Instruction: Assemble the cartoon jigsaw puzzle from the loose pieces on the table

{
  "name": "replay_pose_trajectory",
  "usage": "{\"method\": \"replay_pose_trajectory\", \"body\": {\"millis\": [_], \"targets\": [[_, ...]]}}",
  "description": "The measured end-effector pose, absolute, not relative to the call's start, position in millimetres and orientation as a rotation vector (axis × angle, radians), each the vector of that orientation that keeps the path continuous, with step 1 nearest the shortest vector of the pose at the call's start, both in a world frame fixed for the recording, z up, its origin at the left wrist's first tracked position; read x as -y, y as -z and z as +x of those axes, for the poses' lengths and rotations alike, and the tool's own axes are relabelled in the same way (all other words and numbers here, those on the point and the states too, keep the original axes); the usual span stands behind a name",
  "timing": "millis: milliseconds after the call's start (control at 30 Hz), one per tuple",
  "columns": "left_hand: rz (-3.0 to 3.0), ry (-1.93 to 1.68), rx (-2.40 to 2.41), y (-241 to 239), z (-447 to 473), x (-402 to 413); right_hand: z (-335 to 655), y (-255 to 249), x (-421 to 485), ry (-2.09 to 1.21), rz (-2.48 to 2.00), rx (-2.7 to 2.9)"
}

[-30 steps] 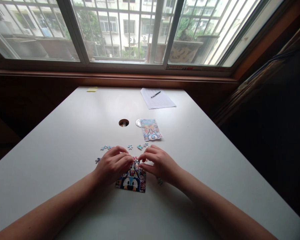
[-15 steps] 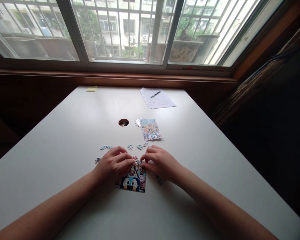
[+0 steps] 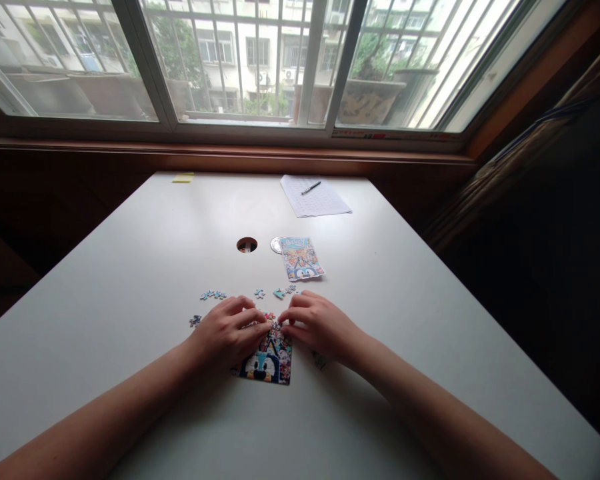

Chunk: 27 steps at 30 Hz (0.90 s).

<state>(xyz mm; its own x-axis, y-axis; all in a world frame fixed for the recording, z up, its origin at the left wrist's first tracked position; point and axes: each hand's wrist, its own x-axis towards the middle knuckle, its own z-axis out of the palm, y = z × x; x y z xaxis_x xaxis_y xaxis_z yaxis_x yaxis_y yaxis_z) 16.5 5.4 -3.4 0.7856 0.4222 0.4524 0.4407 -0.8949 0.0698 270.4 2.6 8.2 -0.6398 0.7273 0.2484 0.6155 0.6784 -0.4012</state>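
Observation:
A small colourful jigsaw puzzle [image 3: 267, 360] with a blue cartoon dog lies on the white table [image 3: 130, 267], partly assembled. My left hand [image 3: 227, 331] rests on its left upper part, fingers curled and pinching at the top edge. My right hand [image 3: 320, 325] meets it from the right, fingertips pressed together on a puzzle piece [image 3: 275, 325] at the puzzle's top. Loose pieces [image 3: 213, 295] lie just beyond my hands, with more loose pieces [image 3: 283, 291] near the right hand.
A reference picture card [image 3: 301, 259] lies beyond the pieces, partly over a round silver lid [image 3: 276, 245]. A cable hole [image 3: 247, 245] sits in the table. A paper sheet with a pen [image 3: 314, 196] and a yellow note [image 3: 183, 178] lie near the window.
Both hands have drawn slightly closer together over the top of the puzzle, the fingertips now nearly touching. Nothing else on the table has moved.

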Motion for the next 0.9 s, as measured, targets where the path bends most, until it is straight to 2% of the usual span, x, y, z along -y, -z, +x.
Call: {"method": "replay_pose_trajectory", "body": {"millis": [900], "targets": [[-2.935,0.629,0.674,0.8,15.8,-4.4,285.8,-26.6,-3.6,0.014,-0.749,2.88]]}}
